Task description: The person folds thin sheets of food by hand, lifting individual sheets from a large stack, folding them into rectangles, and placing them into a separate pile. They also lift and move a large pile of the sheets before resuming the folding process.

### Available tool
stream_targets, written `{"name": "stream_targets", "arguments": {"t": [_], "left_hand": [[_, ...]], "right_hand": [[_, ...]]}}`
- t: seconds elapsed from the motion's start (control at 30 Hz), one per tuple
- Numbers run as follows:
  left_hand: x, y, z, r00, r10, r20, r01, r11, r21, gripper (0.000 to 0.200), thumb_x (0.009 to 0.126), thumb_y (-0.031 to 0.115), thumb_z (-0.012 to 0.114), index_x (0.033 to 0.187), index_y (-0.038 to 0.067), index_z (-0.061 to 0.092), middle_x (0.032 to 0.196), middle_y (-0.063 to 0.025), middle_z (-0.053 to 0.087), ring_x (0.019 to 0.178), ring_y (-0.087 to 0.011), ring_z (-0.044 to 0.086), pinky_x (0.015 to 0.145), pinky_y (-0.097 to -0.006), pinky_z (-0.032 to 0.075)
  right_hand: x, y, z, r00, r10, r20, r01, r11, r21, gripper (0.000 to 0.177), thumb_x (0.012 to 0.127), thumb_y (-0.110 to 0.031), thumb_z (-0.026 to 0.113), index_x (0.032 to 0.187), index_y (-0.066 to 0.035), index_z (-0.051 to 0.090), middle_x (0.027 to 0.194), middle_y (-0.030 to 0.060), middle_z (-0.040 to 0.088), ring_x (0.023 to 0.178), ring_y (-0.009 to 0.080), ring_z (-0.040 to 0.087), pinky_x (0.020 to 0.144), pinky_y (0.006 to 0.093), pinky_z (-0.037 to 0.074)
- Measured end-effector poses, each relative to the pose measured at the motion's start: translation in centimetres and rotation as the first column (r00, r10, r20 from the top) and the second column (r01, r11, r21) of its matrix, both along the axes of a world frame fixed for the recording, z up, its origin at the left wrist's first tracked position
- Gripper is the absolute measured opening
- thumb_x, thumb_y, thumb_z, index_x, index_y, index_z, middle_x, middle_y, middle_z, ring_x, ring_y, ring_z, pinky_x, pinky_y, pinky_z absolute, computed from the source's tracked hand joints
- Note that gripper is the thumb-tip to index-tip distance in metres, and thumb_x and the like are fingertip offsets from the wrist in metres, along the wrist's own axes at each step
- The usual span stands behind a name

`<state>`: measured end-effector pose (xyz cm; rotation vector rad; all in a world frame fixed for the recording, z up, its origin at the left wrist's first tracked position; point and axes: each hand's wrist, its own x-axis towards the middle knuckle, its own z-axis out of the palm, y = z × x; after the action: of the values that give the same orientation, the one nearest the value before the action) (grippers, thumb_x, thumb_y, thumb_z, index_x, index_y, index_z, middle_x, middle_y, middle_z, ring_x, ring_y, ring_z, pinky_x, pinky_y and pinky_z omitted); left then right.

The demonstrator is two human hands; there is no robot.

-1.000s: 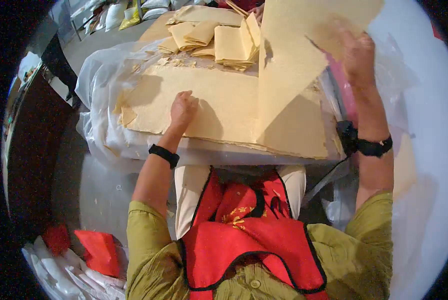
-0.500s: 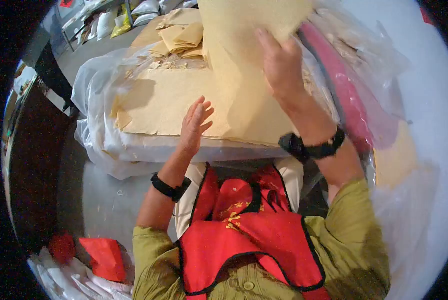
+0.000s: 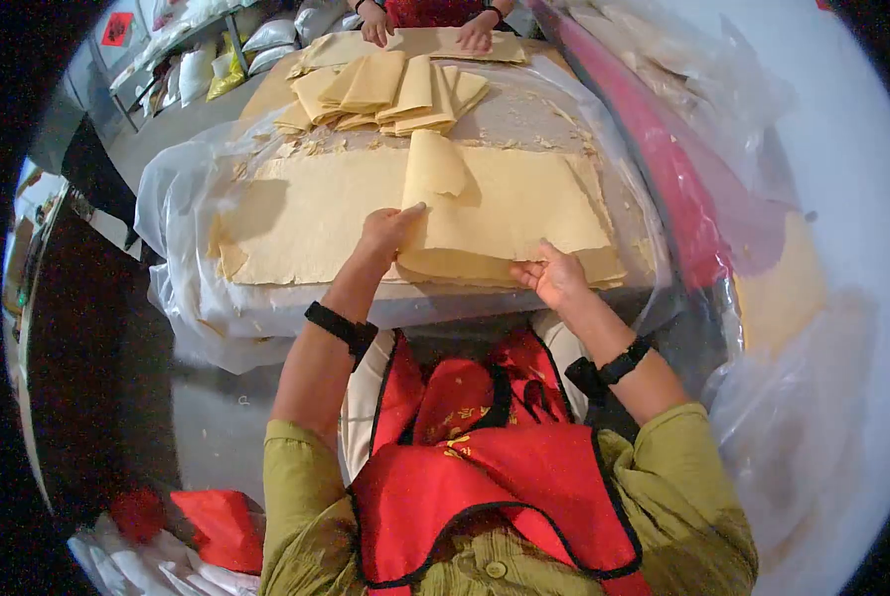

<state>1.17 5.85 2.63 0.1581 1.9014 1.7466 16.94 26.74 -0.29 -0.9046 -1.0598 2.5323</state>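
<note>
A yellowish sheet (image 3: 510,209) lies partly folded over a wide stack of similar sheets (image 3: 311,214) on the table. My left hand (image 3: 390,230) pinches the sheet's left folded edge, thumb on top. Near the sheet's front edge, my right hand (image 3: 554,276) has its thumb above and fingers curled at the edge, closed on it. Beyond the stack lies a pile of folded sheets (image 3: 375,89).
Across the table, a co-worker's two hands (image 3: 475,32) rest on another sheet (image 3: 430,43). Clear plastic (image 3: 182,219) drapes the table's left side. Pink plastic (image 3: 654,149) runs along the right. Sacks (image 3: 271,35) stand at the back left.
The raised sheet has come down onto the stack, and both my hands are now at its edges. The folded pile and the co-worker's hands have come into view.
</note>
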Motion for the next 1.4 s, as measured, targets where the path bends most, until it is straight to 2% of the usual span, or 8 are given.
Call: {"name": "stream_targets", "arguments": {"t": [0.1,0.23,0.33,0.47,0.83,1.0,1.17,1.4], "left_hand": [[-1.8,0.5,-2.6,0.996,0.002,-0.085,-0.007,0.998,-0.060,0.034,0.072,0.025,0.067,0.083,-0.007,0.061,0.071,-0.0118,0.062,0.058,-0.0204,0.059,0.052,-0.0307,0.047],[-3.2,0.4,-4.8,0.985,-0.017,-0.169,-0.012,0.985,-0.169,0.028,0.072,0.018,0.066,0.081,-0.008,0.061,0.070,-0.0126,0.061,0.059,-0.0205,0.059,0.051,-0.0316,0.047],[-3.3,0.5,-5.0,0.997,0.000,-0.073,-0.002,0.999,-0.038,0.026,0.075,0.015,0.062,0.082,-0.009,0.058,0.071,-0.0135,0.059,0.061,-0.0235,0.060,0.051,-0.0327,0.048],[-1.2,0.8,0.8,0.992,-0.047,0.115,0.020,0.975,0.223,0.031,0.079,0.015,0.057,0.091,-0.013,0.050,0.086,-0.0184,0.058,0.069,-0.0302,0.061,0.061,-0.0403,0.053],[-0.1,1.4,-1.5,0.926,-0.107,0.361,-0.059,0.906,0.419,0.065,0.085,0.045,0.044,0.125,-0.001,0.022,0.104,-0.0216,0.051,0.093,-0.0322,0.056,0.079,-0.0428,0.047],[-0.3,1.7,-2.9,0.910,-0.091,0.404,-0.085,0.914,0.398,0.073,0.082,0.051,0.047,0.126,-0.001,0.021,0.108,-0.0216,0.048,0.100,-0.0339,0.052,0.083,-0.0437,0.044],[1.9,1.6,-2.5,0.888,-0.219,0.404,-0.020,0.860,0.510,0.073,0.081,0.056,0.045,0.125,0.001,0.024,0.111,-0.0215,0.048,0.102,-0.0352,0.051,0.085,-0.0456,0.043],[5.9,0.6,-2.2,0.844,-0.254,0.473,-0.110,0.781,0.615,0.094,0.071,0.063,0.053,0.131,0.003,0.011,0.120,-0.0228,0.039,0.110,-0.0350,0.044,0.086,-0.0472,0.040]], "right_hand": [[1.8,0.1,0.9,0.911,0.413,-0.004,-0.407,0.896,-0.175,0.028,0.088,-0.022,0.046,0.097,0.005,0.048,0.084,0.0168,0.060,0.082,0.0306,0.060,0.064,0.0392,0.052],[4.4,-3.6,4.3,0.819,0.533,0.211,-0.563,0.677,0.474,0.040,0.083,-0.030,0.054,0.103,0.005,0.049,0.088,0.0200,0.060,0.087,0.0320,0.059,0.072,0.0413,0.050],[3.1,-4.7,5.9,0.958,0.263,0.116,-0.076,-0.161,0.984,0.051,0.075,-0.032,0.062,0.108,0.004,0.047,0.099,0.0214,0.056,0.095,0.0343,0.055,0.079,0.0446,0.045],[-0.4,-5.8,3.9,0.995,0.073,0.073,-0.015,-0.601,0.799,0.055,0.073,-0.024,0.061,0.116,0.003,0.040,0.116,0.0195,0.047,0.107,0.0340,0.046,0.088,0.0397,0.037],[-3.2,4.5,5.0,0.995,-0.079,0.058,-0.056,0.019,0.998,0.018,0.081,-0.018,0.053,0.080,-0.001,0.057,0.062,0.0019,0.054,0.056,0.0150,0.049,0.056,0.0300,0.043],[0.0,5.6,16.0,0.999,-0.031,-0.032,0.040,0.319,0.947,0.019,0.081,-0.014,0.047,0.075,0.002,0.056,0.060,0.0180,0.053,0.055,0.0245,0.050,0.054,0.0380,0.041],[-3.3,2.6,7.7,0.977,0.104,-0.186,0.213,-0.432,0.876,0.017,0.084,-0.015,0.051,0.090,-0.001,0.059,0.068,0.0140,0.059,0.056,0.0210,0.053,0.053,0.0343,0.043],[-3.9,-6.9,5.8,0.963,0.046,-0.267,0.193,0.574,0.796,0.020,0.085,-0.019,0.053,0.088,0.000,0.057,0.075,0.0017,0.059,0.066,0.0115,0.052,0.059,0.0266,0.043]]}}
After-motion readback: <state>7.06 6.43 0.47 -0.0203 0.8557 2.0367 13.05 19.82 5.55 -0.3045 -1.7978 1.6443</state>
